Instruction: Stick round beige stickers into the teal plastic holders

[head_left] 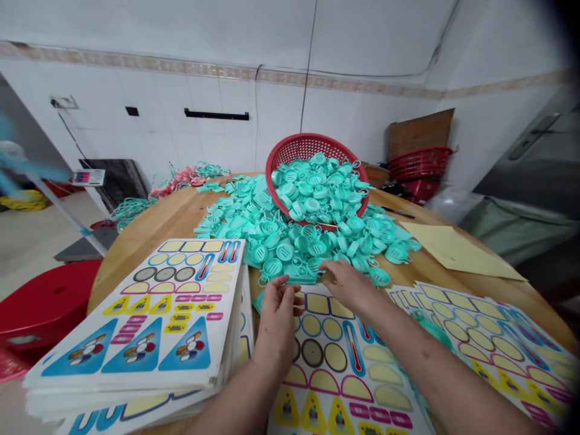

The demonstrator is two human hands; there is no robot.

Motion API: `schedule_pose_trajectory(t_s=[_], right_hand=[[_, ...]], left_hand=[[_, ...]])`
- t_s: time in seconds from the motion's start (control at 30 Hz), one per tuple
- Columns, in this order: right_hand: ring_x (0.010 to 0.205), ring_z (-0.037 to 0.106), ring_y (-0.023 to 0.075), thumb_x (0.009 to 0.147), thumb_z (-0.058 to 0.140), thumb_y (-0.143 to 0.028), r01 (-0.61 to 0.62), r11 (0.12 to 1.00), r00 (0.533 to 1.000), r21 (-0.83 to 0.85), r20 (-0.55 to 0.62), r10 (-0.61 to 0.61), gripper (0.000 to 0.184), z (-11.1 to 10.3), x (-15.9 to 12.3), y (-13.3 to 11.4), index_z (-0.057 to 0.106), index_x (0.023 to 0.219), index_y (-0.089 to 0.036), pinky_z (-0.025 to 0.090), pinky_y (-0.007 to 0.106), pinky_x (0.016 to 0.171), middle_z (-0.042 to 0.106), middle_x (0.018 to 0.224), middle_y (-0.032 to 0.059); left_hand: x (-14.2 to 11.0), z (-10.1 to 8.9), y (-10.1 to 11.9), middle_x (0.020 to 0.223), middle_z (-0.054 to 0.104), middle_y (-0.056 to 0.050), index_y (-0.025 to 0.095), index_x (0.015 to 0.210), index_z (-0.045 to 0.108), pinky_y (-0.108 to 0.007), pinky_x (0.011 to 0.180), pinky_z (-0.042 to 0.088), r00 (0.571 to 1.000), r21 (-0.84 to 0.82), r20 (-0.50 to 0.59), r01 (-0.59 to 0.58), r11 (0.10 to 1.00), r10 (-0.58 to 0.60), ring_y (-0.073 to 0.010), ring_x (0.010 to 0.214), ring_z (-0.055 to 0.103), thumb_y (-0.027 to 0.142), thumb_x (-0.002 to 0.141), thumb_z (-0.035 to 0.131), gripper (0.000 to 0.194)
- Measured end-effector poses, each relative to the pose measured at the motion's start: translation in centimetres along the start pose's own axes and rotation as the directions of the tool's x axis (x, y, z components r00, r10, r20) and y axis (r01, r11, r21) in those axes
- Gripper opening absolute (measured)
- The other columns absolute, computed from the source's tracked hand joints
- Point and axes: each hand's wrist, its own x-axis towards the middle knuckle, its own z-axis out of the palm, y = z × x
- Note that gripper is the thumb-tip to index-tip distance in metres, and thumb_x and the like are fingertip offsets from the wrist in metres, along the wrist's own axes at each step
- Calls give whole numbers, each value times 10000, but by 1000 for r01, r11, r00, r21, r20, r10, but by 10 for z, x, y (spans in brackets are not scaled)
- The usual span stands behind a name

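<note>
Presently, a left hand (276, 323) and a right hand (348, 285) are held low at the near edge of a loose heap of teal plastic tags (290, 241) on a round wooden bench (149, 235).

Left hand: fingers loosely curled and slightly parted, tips beside a flat teal piece (302, 275) at the heap's near edge. Right hand: fingers close together, angled in from the right, tips at the far end of that same piece. Whether either hand pinches it cannot be told from this view.

Tags: many, with round slotted faces and small loops. Most lie scattered over the bench, and a further mound sits in a red plastic basket (294, 151), tipped up at the far side of the heap.

Sheets: a thick stack of printed sticker sheets (136, 326) at near left, a single printed sheet (326, 386) directly under the forearms, and another printed sheet (489, 344) at near right. The top sheet of the stack shows no tags on it, and the heap is large.

Also on the bench: a yellow paper sheet (453, 251) at right and a black pen (399, 212) beyond it. Farther off: stacked red baskets (419, 163) at far right, tangled pink and teal cords (185, 178) at far left, and a red stool (45, 302) at left
</note>
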Motion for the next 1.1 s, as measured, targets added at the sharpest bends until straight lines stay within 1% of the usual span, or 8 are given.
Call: schedule_pose_trajectory(t_s=[0.13,0.33,0.47,0.57,0.63,0.73,0.87,1.1], right_hand=[[638,495,151,677,672,-185,-2,1000,992,-14,126,4,132,7,19,9,600,568,-206,310,275,578,510,679,-1],[567,388,121,822,575,-457,-120,968,979,220,188,79,261,-38,5,-1,535,713,-223,300,255,532,423,641,-43],[521,289,80,770,681,-449,-330,729,921,600,373,110,269,-43,-33,-17,573,792,-204,232,226,488,368,629,-65],[513,244,73,751,703,-443,-412,611,883,676,462,84,304,-31,-54,-23,549,716,-184,202,222,471,336,618,-69],[501,250,74,727,707,-484,-414,637,886,651,448,118,341,-26,-60,-22,548,692,-184,210,220,463,324,592,-74],[589,440,118,742,657,-548,-327,796,927,510,336,165,363,-24,-66,-16,617,857,-207,346,232,526,479,661,-34],[867,567,217,891,434,-507,-115,967,961,225,271,51,327,-15,-77,-1,622,890,-240,453,332,753,601,882,46],[803,581,203,867,433,-201,192,979,940,-67,300,-163,122,14,-90,21,555,861,-210,444,329,697,600,859,41]], left_hand=[[4,-1,-4,890,612,-46,137,1056,478,-221,582,433,1000,-33,-5,27,999,-27,-92,661,553,230,820,527,258],[-1,2,-2,962,615,-85,120,1122,485,-260,708,489,997,-125,51,62,990,-56,-137,818,603,283,820,590,360],[-5,3,0,1139,598,-98,162,1231,461,-262,801,500,971,-229,222,136,964,-84,-145,955,603,338,790,657,513],[-6,0,2,927,644,-47,144,1066,579,-189,658,495,905,-188,408,210,959,-119,-85,757,600,359,777,669,372],[-6,-2,4,758,612,-2,133,895,603,-164,569,476,893,-157,433,212,965,-125,-61,630,566,348,747,695,276],[-5,-3,7,706,593,17,154,824,548,-206,572,515,941,-155,324,152,976,-95,-84,602,592,347,757,676,241],[-2,-1,7,738,602,3,187,874,478,-267,562,547,972,-113,191,160,981,-137,-140,612,652,363,837,563,198],[4,1,-14,681,533,23,158,796,504,-311,646,566,970,-67,145,208,976,-197,-117,602,608,181,733,683,191]])
